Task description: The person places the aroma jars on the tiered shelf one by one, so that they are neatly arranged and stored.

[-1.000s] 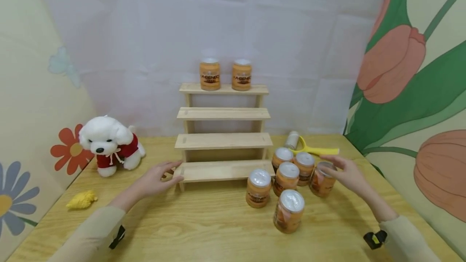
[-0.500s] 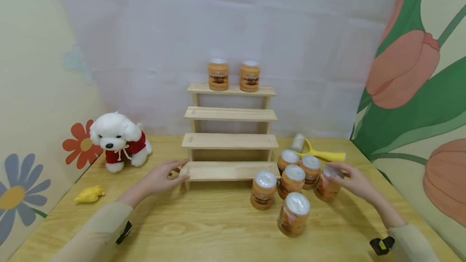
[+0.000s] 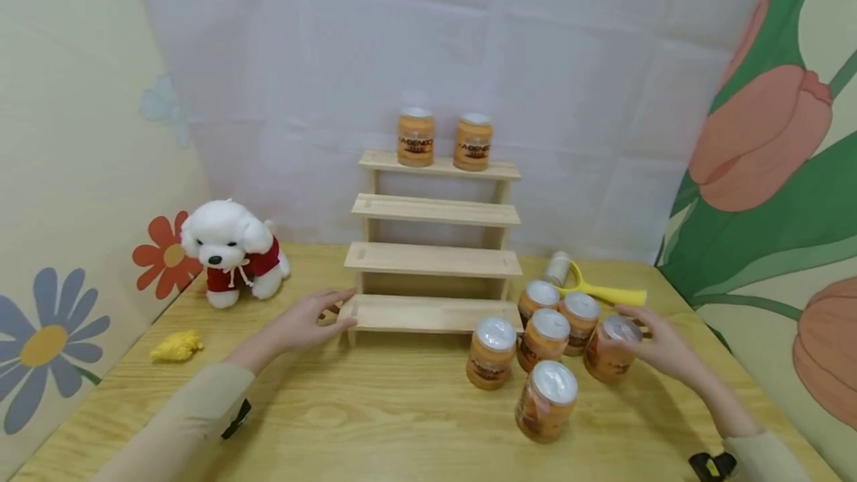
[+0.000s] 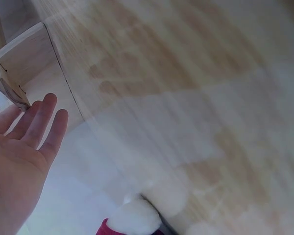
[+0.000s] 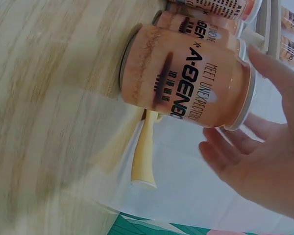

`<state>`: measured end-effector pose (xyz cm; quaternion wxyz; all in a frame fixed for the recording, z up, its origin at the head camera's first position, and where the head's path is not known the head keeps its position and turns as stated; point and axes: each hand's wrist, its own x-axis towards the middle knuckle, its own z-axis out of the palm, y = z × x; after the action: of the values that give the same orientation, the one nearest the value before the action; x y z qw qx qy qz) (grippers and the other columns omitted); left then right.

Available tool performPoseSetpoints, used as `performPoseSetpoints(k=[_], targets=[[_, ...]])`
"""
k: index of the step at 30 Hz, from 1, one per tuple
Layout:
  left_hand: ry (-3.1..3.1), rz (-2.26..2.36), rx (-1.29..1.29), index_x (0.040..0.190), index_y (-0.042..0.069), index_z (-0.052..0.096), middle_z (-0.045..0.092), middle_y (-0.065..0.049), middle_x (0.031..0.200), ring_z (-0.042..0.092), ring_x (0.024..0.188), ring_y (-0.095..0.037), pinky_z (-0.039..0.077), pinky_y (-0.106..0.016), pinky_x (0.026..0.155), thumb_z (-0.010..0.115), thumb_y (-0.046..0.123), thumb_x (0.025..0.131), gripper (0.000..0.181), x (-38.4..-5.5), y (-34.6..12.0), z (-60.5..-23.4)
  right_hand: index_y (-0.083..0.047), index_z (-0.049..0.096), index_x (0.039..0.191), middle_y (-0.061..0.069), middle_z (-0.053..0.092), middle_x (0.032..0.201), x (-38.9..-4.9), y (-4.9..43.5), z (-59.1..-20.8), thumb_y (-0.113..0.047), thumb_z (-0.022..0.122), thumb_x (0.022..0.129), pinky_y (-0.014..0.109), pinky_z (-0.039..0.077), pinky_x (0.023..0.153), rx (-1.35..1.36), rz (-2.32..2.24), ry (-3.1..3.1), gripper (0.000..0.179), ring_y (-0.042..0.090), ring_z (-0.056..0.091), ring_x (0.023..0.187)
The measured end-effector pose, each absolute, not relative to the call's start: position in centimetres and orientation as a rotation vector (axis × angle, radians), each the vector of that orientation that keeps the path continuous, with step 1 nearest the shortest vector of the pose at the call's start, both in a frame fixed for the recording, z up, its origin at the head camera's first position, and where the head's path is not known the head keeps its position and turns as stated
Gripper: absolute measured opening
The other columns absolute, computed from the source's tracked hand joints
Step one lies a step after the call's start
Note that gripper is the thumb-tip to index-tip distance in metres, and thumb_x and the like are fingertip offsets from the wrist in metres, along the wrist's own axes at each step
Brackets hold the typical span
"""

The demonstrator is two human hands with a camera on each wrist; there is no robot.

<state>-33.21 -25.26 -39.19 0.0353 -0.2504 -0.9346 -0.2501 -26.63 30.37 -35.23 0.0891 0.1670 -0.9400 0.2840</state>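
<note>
Head view: a wooden rack (image 3: 434,259) stands on the table (image 3: 375,422). Compared with one second ago, it and its surroundings lie farther right in view, yet the layout is the same. Two cans (image 3: 415,141) stand on the rack's top step; six more stand to its right and front-right. The right hand (image 3: 663,348) surrounds the top of the can (image 3: 605,363) farthest right of the rack, a little lower on it than before. The left hand (image 3: 304,326) remains at the left end of the rack's lowest step. Left of the rack sits a dog (image 3: 224,233) (plush, in a red top).

Left wrist view: the left fingers (image 4: 43,117) are relaxed and loosely extended, tips by the rack's end.

Right wrist view: thumb and fingers flank the can; whether they grip it, I cannot tell. A yellow handle (image 5: 143,156) shows beyond.
</note>
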Motion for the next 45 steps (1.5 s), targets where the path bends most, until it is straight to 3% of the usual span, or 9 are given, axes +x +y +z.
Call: performPoseSetpoints(k=[4, 8, 14, 19, 26, 32, 45], targets=[[-2.868, -0.767, -0.763, 0.141, 0.007, 0.043, 0.05, -0.02, 0.135, 0.058, 0.107, -0.03, 0.052, -0.045, 0.085, 0.054, 0.051, 0.091, 0.067, -33.3, -25.0, -39.3, 0.014, 0.039, 0.134, 0.034, 0.05, 0.124, -26.4, 30.9, -35.0, -0.021, 0.07, 0.085, 0.041, 0.053, 0.076, 0.427, 0.908, -2.885, 0.067, 0.045, 0.054, 0.106], [-2.851, -0.789, -0.772, 0.141, 0.007, 0.043, 0.049, -0.021, 0.135, 0.058, 0.107, -0.031, 0.051, -0.047, 0.085, 0.054, 0.05, 0.091, 0.067, -33.3, -24.8, -39.0, 0.012, 0.041, 0.133, 0.03, 0.054, 0.118, -26.4, 30.9, -34.6, -0.026, 0.07, 0.085, 0.029, 0.05, 0.066, 0.326, 0.916, -2.908, 0.068, 0.037, 0.056, 0.1], [-2.833, -0.781, -0.772, 0.14, 0.005, 0.044, 0.05, -0.022, 0.135, 0.058, 0.107, -0.031, 0.051, -0.048, 0.086, 0.056, 0.046, 0.091, 0.065, -33.4, -25.2, -38.3, 0.007, 0.048, 0.127, 0.023, 0.058, 0.114, -26.4, 30.3, -34.4, -0.036, 0.073, 0.081, 0.03, 0.048, 0.066, 0.331, 0.833, -2.885, 0.067, 0.03, 0.057, 0.095], [-2.856, -0.765, -0.77, 0.141, 0.007, 0.043, 0.048, -0.022, 0.137, 0.058, 0.108, -0.031, 0.051, -0.048, 0.086, 0.054, 0.05, 0.091, 0.067, -33.5, -25.4, -38.0, 0.008, 0.042, 0.132, 0.025, 0.055, 0.118, -26.3, 30.9, -34.5, -0.028, 0.071, 0.083, 0.029, 0.05, 0.067, 0.36, 0.918, -2.904, 0.067, 0.036, 0.056, 0.101], [-2.869, -0.768, -0.771, 0.142, 0.008, 0.042, 0.047, -0.02, 0.138, 0.057, 0.109, -0.03, 0.051, -0.047, 0.087, 0.053, 0.052, 0.091, 0.068, -33.7, -25.2, -38.2, 0.007, 0.042, 0.133, 0.025, 0.056, 0.117, -26.0, 30.8, -34.7, -0.035, 0.072, 0.082, 0.032, 0.049, 0.067, 0.292, 0.89, -2.927, 0.072, 0.035, 0.056, 0.099], [-2.86, -0.756, -0.787, 0.14, 0.006, 0.043, 0.049, -0.022, 0.135, 0.059, 0.106, -0.03, 0.052, -0.046, 0.085, 0.054, 0.049, 0.091, 0.066, -33.4, -25.3, -38.4, 0.007, 0.039, 0.134, 0.027, 0.051, 0.123, -25.7, 30.9, -35.2, -0.029, 0.07, 0.085, 0.035, 0.051, 0.073, 0.315, 0.979, -2.919, 0.069, 0.042, 0.053, 0.108], [-2.859, -0.779, -0.817, 0.14, 0.005, 0.043, 0.051, -0.022, 0.133, 0.058, 0.105, -0.029, 0.053, -0.044, 0.083, 0.054, 0.047, 0.092, 0.065, -33.2, -25.2, -38.7, 0.003, 0.05, 0.123, 0.018, 0.059, 0.113, -25.3, 30.6, -36.2, -0.034, 0.072, 0.082, 0.029, 0.05, 0.069, 0.168, 1.053, -2.925, 0.059, 0.029, 0.058, 0.101]])
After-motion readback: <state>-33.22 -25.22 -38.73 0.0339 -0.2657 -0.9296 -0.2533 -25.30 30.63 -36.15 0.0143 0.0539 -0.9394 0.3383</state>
